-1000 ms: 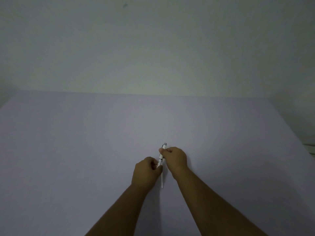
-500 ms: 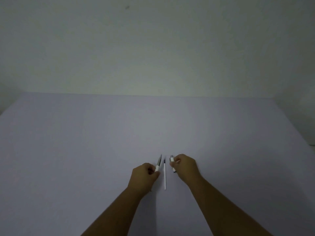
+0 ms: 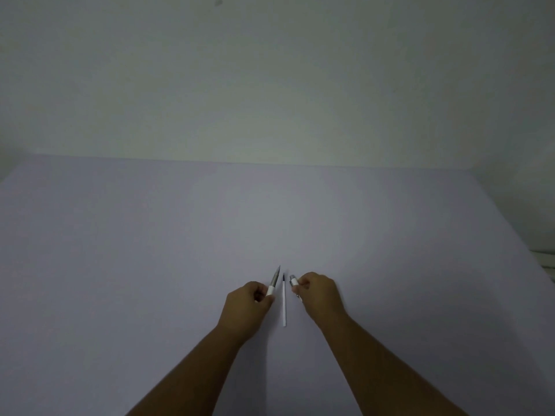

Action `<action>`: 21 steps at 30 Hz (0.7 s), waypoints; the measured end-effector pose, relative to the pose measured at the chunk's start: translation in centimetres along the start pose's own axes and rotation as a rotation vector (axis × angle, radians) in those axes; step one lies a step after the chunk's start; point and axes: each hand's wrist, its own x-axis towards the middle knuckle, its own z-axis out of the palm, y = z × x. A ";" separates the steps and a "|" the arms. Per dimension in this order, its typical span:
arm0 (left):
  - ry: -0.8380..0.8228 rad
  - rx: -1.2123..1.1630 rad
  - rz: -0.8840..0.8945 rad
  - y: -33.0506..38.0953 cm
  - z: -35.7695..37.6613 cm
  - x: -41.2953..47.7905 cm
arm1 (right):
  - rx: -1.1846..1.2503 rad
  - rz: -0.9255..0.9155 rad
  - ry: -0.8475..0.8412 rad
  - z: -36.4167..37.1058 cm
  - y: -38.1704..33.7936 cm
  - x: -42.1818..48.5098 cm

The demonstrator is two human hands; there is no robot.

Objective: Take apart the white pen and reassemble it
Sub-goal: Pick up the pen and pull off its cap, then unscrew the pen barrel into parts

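The white pen is in three pieces. My left hand [image 3: 250,303] grips the front barrel [image 3: 273,281], a white tube with a grey tapered tip that points away from me. My right hand [image 3: 319,292] holds the rear barrel [image 3: 294,282], whose silver-ringed end sticks out past my fingers; the rest is hidden in my fist. Between the two hands the thin white refill [image 3: 284,301] lies flat on the table, dark tip pointing away, touched by neither hand.
The pale lilac table [image 3: 150,250] stretches wide on all sides of my hands. A plain light wall [image 3: 270,85] rises behind its far edge. The table's right edge runs diagonally at the far right.
A second ago both hands held the pen together upright. They have since pulled apart sideways, each with one barrel half, and the refill now lies on the table between them.
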 end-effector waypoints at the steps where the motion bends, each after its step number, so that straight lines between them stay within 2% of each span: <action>1: -0.008 -0.009 -0.002 0.1 0.0 0.0 | 0.014 0.004 -0.003 0.0 0.1 -0.1; 7: -0.009 0.032 0.041 0.6 -0.2 -0.8 | 0.127 -0.033 0.120 -1.2 -0.7 -1.1; 9: 0.003 0.063 0.075 1.0 -0.3 -0.9 | 0.307 0.018 0.061 -1.6 -1.9 -1.6; 11: 0.016 0.085 0.102 1.5 -0.4 -1.1 | 0.441 0.050 -0.071 -1.6 -3.0 -2.3; 17: 0.033 0.135 0.193 3.2 -1.5 -1.6 | 0.526 -0.009 -0.126 -3.0 -4.6 -3.3; 21: 0.015 0.048 0.199 4.3 -2.6 -2.0 | 0.632 -0.070 -0.198 -4.4 -5.3 -3.8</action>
